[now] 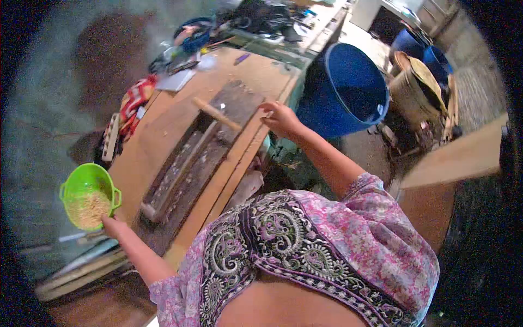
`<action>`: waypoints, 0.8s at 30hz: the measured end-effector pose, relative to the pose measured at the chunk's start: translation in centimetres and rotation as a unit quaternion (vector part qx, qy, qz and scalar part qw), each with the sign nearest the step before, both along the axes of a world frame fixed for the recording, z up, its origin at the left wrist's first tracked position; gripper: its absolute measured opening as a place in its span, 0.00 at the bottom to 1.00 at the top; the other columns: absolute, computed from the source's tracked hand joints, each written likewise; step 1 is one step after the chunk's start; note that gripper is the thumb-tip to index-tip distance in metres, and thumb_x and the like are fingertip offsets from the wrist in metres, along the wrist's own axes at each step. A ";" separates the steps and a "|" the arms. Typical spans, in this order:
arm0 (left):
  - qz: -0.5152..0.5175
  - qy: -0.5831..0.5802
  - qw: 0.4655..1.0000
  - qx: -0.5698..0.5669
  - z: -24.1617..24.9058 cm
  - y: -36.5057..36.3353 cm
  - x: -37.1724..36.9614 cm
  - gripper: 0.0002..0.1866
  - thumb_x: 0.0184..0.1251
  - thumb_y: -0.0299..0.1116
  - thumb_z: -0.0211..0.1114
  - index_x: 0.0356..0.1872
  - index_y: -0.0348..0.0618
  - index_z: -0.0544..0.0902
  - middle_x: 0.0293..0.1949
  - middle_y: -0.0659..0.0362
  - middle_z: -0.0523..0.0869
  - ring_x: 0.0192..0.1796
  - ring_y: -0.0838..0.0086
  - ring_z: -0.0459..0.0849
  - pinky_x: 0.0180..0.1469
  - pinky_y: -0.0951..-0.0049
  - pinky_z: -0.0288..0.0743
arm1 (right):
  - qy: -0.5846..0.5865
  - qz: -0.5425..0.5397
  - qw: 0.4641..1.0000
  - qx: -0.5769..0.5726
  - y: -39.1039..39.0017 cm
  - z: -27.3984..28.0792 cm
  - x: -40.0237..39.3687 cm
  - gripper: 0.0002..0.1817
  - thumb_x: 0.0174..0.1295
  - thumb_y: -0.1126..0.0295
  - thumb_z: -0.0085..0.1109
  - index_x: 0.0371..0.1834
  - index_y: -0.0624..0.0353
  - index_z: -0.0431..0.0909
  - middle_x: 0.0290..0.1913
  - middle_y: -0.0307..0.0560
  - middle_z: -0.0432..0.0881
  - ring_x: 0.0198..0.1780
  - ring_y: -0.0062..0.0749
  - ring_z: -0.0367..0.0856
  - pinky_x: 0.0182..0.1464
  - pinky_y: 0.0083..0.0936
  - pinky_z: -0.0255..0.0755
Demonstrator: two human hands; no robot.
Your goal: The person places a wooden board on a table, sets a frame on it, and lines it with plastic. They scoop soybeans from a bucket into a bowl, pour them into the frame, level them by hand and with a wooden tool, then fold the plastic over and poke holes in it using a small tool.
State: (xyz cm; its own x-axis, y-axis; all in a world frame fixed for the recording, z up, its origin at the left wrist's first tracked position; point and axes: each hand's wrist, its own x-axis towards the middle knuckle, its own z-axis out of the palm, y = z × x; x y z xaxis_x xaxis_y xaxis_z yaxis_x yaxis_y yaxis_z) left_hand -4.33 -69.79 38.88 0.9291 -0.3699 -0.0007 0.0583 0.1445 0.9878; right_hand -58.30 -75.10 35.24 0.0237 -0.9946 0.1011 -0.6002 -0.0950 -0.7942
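At the left, my left hand [113, 225] grips the near rim or handle of a bright green two-handled plastic basin [89, 177]. Pale, crumbly pieces [91, 210] lie in it, and it is held out beyond the table's left end. My right hand [279, 119] is over the table's near right edge, its fingers curled together; a small whitish spot shows at them, too small to name. Between my hands a long wooden frame or trough [182, 158] lies on the table, dusted with whitish bits. A wooden rod [217, 113] crosses its far end.
The wooden table [267, 73] carries papers [175, 80], a red patterned cloth [136, 101] and clutter at the back. A large blue barrel [348, 90] stands right of it, with a woven basket [417, 90] farther right. Planks [81, 275] lie at the lower left.
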 end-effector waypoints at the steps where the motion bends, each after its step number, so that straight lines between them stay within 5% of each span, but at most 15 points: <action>1: 0.006 -0.002 1.000 -0.030 2.2 -0.6 -4.7 0.24 0.47 0.38 0.59 0.41 0.25 0.69 0.37 0.47 0.75 0.36 0.61 0.76 0.39 0.64 0.72 | -0.017 0.013 1.000 -0.008 0.3 0.1 -0.8 0.22 0.45 0.64 0.60 0.45 0.58 0.72 0.41 0.51 0.76 0.36 0.41 0.76 0.41 0.31 0.70; 4: 0.011 -0.086 0.990 0.111 4.7 -2.7 -14.6 0.25 0.46 0.39 0.59 0.37 0.24 0.70 0.36 0.47 0.75 0.36 0.62 0.76 0.36 0.66 0.72 | -0.094 0.057 0.993 0.033 1.1 1.8 -3.7 0.29 0.45 0.60 0.62 0.51 0.58 0.67 0.42 0.53 0.75 0.39 0.40 0.76 0.43 0.30 0.70; 6: -0.081 -0.122 0.973 0.176 6.1 -3.2 -23.1 0.22 0.48 0.39 0.57 0.35 0.25 0.71 0.37 0.47 0.75 0.36 0.63 0.76 0.35 0.66 0.72 | -0.113 0.091 0.989 0.031 1.5 2.4 -6.5 0.38 0.43 0.54 0.63 0.57 0.58 0.59 0.45 0.56 0.74 0.42 0.41 0.75 0.45 0.30 0.69; 7: -0.106 -0.110 0.986 0.073 3.8 -5.0 -26.2 0.22 0.50 0.39 0.56 0.36 0.26 0.72 0.37 0.48 0.75 0.36 0.65 0.76 0.36 0.66 0.72 | -0.156 0.095 0.981 0.059 1.6 2.1 -8.3 0.42 0.42 0.51 0.64 0.60 0.56 0.55 0.46 0.56 0.73 0.46 0.41 0.73 0.47 0.29 0.67; 10: -0.395 0.084 0.915 -0.004 0.8 -7.4 -38.3 0.15 0.53 0.36 0.53 0.36 0.34 0.75 0.38 0.54 0.76 0.39 0.67 0.75 0.40 0.67 0.71 | -0.328 0.069 0.932 0.140 2.8 4.0 -14.6 0.49 0.42 0.50 0.64 0.64 0.52 0.43 0.58 0.58 0.60 0.56 0.48 0.64 0.50 0.41 0.64; 12: -0.528 0.190 0.827 0.030 -1.0 -7.8 -47.1 0.10 0.51 0.32 0.53 0.33 0.38 0.75 0.34 0.56 0.75 0.37 0.68 0.74 0.39 0.68 0.71 | -0.443 0.001 0.880 0.170 3.4 2.7 -19.4 0.55 0.42 0.52 0.65 0.65 0.45 0.30 0.64 0.57 0.46 0.59 0.53 0.58 0.50 0.53 0.60; 13: -0.551 0.176 0.808 0.110 -4.3 -9.3 -49.9 0.11 0.50 0.31 0.52 0.34 0.39 0.75 0.33 0.57 0.74 0.36 0.70 0.74 0.38 0.67 0.71 | -0.453 -0.070 0.871 0.176 3.6 2.0 -21.9 0.55 0.42 0.53 0.65 0.65 0.41 0.29 0.64 0.55 0.48 0.59 0.51 0.58 0.51 0.54 0.58; 14: -0.601 0.245 0.749 0.132 -2.7 -7.6 -55.1 0.11 0.50 0.30 0.52 0.35 0.40 0.74 0.32 0.57 0.75 0.34 0.70 0.74 0.38 0.67 0.72 | -0.476 -0.088 0.857 0.176 4.8 2.1 -24.4 0.49 0.46 0.54 0.61 0.65 0.43 0.33 0.64 0.53 0.50 0.60 0.49 0.57 0.52 0.53 0.58; 15: -0.688 0.225 0.672 0.154 -6.5 -8.8 -57.5 0.10 0.50 0.30 0.51 0.35 0.41 0.74 0.32 0.57 0.76 0.34 0.70 0.76 0.38 0.69 0.73 | -0.496 -0.104 0.844 0.173 6.2 2.6 -27.0 0.44 0.50 0.55 0.57 0.64 0.45 0.38 0.63 0.51 0.52 0.61 0.46 0.56 0.52 0.53 0.59; 19: -0.692 0.211 0.634 0.274 -8.2 -4.9 -69.2 0.05 0.49 0.29 0.51 0.28 0.44 0.73 0.27 0.59 0.76 0.30 0.71 0.76 0.32 0.70 0.73 | -0.625 -0.125 0.764 0.096 10.5 -3.2 -35.2 0.33 0.51 0.56 0.53 0.60 0.50 0.52 0.57 0.49 0.64 0.55 0.43 0.66 0.49 0.49 0.65; 24: -0.776 0.165 0.528 0.302 -13.0 -6.9 -76.6 0.09 0.51 0.29 0.52 0.35 0.43 0.69 0.33 0.59 0.75 0.35 0.69 0.78 0.34 0.70 0.74 | -0.644 -0.213 0.718 0.159 13.5 -8.2 -41.0 0.34 0.50 0.55 0.53 0.59 0.52 0.53 0.57 0.51 0.63 0.52 0.45 0.69 0.49 0.50 0.66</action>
